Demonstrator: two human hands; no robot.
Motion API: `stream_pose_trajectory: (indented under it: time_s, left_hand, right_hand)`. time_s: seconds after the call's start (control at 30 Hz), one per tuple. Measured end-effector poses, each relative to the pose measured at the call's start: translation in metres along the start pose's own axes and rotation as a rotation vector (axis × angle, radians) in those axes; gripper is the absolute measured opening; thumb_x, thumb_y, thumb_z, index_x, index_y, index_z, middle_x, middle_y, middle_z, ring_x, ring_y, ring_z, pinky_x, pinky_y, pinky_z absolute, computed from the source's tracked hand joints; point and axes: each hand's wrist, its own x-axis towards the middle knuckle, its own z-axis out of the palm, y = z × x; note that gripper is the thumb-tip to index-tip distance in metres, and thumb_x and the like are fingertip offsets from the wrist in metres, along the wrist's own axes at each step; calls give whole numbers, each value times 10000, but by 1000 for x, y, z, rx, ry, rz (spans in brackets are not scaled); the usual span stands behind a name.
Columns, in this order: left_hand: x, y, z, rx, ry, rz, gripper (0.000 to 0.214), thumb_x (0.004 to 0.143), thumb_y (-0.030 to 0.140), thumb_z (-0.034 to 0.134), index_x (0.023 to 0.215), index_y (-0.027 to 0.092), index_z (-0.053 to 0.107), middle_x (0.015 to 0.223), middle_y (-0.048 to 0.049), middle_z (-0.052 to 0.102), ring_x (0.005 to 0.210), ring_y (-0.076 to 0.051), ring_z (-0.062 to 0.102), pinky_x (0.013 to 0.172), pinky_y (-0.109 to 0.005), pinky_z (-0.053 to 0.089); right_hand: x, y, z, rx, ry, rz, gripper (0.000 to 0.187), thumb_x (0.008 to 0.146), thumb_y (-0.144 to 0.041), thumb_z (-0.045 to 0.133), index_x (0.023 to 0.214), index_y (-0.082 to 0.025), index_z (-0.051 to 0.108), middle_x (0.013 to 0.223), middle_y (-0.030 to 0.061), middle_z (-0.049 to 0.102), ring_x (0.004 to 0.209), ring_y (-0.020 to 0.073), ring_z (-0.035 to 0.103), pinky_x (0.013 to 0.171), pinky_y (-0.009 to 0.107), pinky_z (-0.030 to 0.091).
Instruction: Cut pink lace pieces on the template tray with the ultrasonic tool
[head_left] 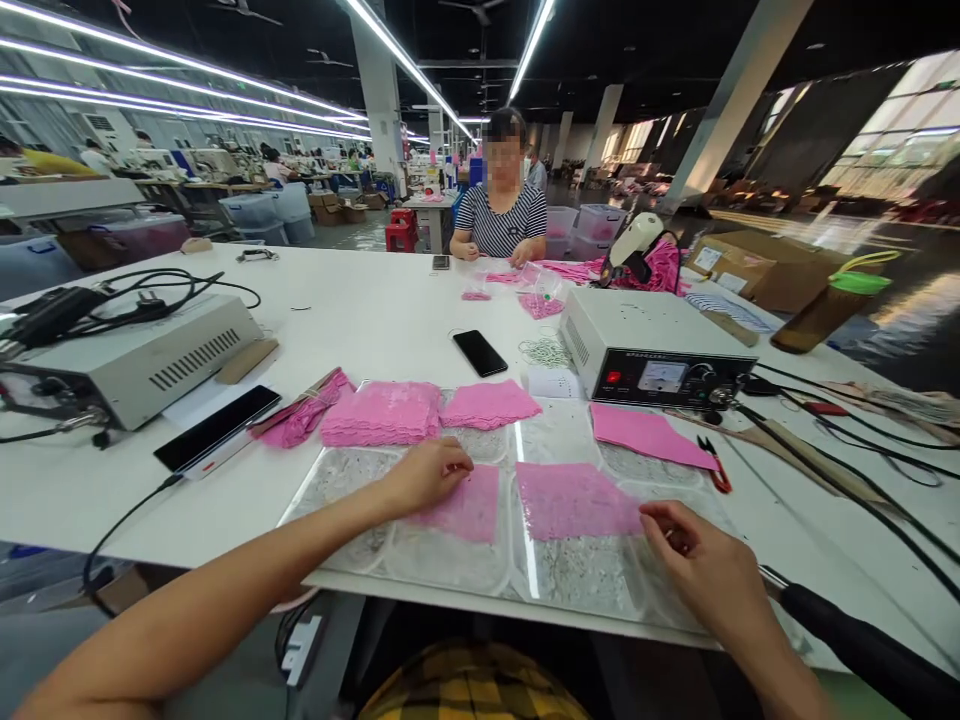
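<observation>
Two thin, see-through pink fabric pieces lie side by side on a clear plastic sheet with rounded compartments (pixel 442 572). My left hand (pixel 427 474) rests over the left pink fabric piece (pixel 476 510), its fingers closed at the upper edge and covering part of it. At the right piece's (pixel 574 500) outer corner, my right hand (pixel 694 550) pinches the fabric between thumb and finger. Behind the left hand are a thick pink stack (pixel 382 412) and a smaller pile (pixel 491 403). Another pink stack (pixel 649 434) lies beyond the right hand.
Red-handled snips (pixel 718 468) lie right of that stack. A black-handled tool (pixel 855 630) with a metal tip is beside my right wrist. Metal control boxes stand left (pixel 150 350) and right (pixel 652 350), with cables. Phones (pixel 480 353) lie around; another person (pixel 501 220) sits opposite.
</observation>
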Motion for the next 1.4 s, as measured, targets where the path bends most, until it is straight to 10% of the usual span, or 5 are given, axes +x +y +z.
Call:
stream_pose_trajectory:
  time_s: [0.3,0.97,1.17,1.3,1.4]
  left_hand:
    - [-9,-16,8,-116,-22,-86,123,848,166,644,896,184,756,802,-19,650,721,-114,601,662,-193,422]
    - [1,-8,1,-210,-69,-156,191,895,158,550,904,145,740,871,-56,668,810,-150,603,721,-224,423]
    - [-65,11,-47,-360,-493,7,251,815,309,703,599,179,705,531,25,631,454,-84,526,466,-179,378]
    - [-99,7,-51,-94,-286,25,303,969,292,444,1016,194,727,1044,-90,716,895,-185,672,784,-245,508]
    - [-109,-15,-34,170,-94,49,446,966,350,447,1402,258,478,1465,-86,448,1337,-292,434,1092,-445,359]
  right_hand:
    - [3,-94,71,219,-385,-593,192,879,-212,494,843,-210,683,764,29,663,594,117,574,553,230,449]
    - [-2,-95,91,123,-441,-675,220,857,-133,506,895,-214,707,821,38,666,693,127,619,620,225,482]
    - [5,-84,79,249,-393,-589,186,865,-191,493,869,-201,679,778,29,678,602,112,586,565,228,473]
    - [24,-66,61,275,-298,-472,166,841,-283,538,828,-218,690,778,24,697,613,126,595,551,242,471]
    - [48,-44,46,209,-89,-321,223,812,-382,546,800,-219,698,802,38,713,632,145,606,578,266,479]
